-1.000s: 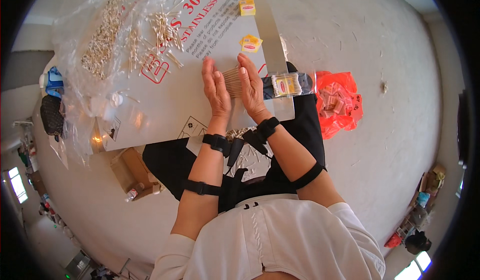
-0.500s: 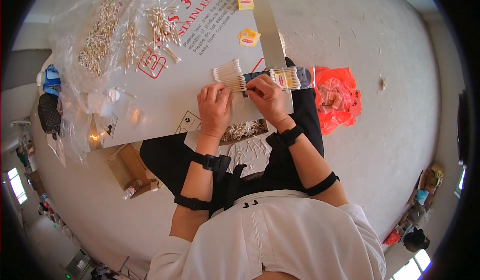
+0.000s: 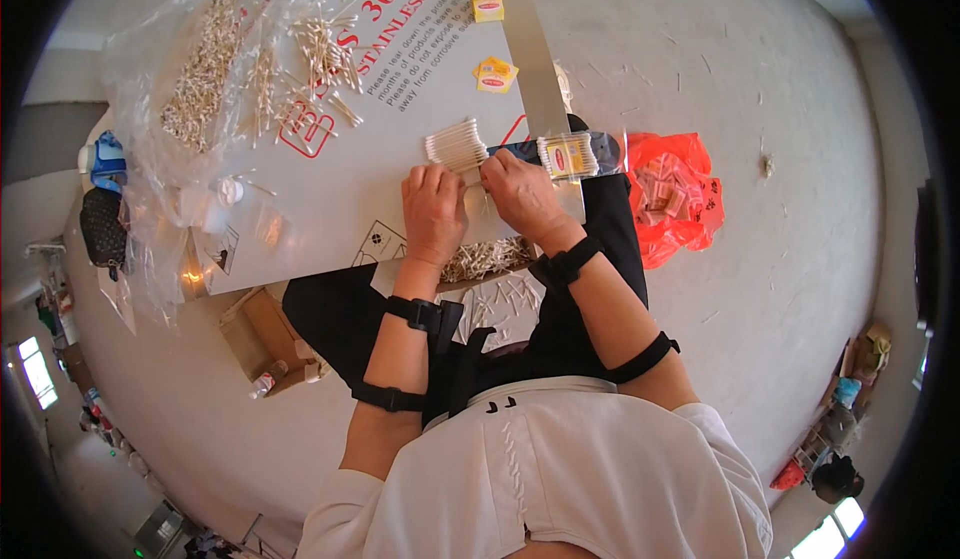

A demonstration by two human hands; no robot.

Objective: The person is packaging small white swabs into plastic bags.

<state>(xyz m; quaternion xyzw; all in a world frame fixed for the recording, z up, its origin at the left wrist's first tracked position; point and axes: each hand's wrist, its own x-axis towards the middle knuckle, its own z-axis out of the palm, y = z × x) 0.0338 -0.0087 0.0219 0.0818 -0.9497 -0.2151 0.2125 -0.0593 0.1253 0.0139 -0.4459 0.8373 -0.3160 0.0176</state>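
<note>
A neat row of white cotton swabs (image 3: pixel 455 145) lies side by side on the sheet-covered table, just beyond my hands. My left hand (image 3: pixel 434 214) is at the row's near edge with its fingers bent and closed. My right hand (image 3: pixel 522 197) faces it, fingertips pinched together. A thin pale cotton swab seems to span the two hands; the fingers mostly hide it. To the right of the row, a clear packet (image 3: pixel 568 156) with swabs and a yellow card rests on a dark strip (image 3: pixel 516 151) near the table's edge.
Loose swabs (image 3: pixel 325 49) and a plastic bag of swabs (image 3: pixel 205 69) cover the far left. Yellow cards (image 3: pixel 495 74) and a yellow stack (image 3: pixel 488 5) lie farther back. A red bag (image 3: pixel 672 199) of pink packs stands right; a box of swabs (image 3: pixel 490 259) sits below the table edge.
My right hand has shifted slightly left, toward the left hand, and turned more knuckles-up. My left hand has moved slightly right. The row and the packet look nearly the same.
</note>
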